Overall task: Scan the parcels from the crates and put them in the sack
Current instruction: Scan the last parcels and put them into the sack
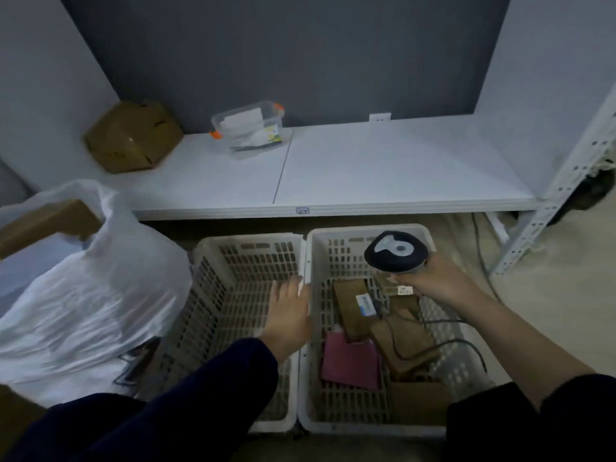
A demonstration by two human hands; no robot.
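Right hand (430,281) wraps black handheld scanner (395,251), held over brown labelled cardboard parcel (353,305) | left hand (288,308) fingers straight, empty, probably ready to lift it.

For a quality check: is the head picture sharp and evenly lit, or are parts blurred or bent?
Head view: dim, bluish light; blur smears the white plastic sack and the brown cardboard box; the wide lens tilts the white metal shelf post; the dark handheld scanner in the right hand looks fairly sharp.

Right hand (430,281) grips scanner (396,251) over parcel crate (366,425); left hand (289,306) reaches in.
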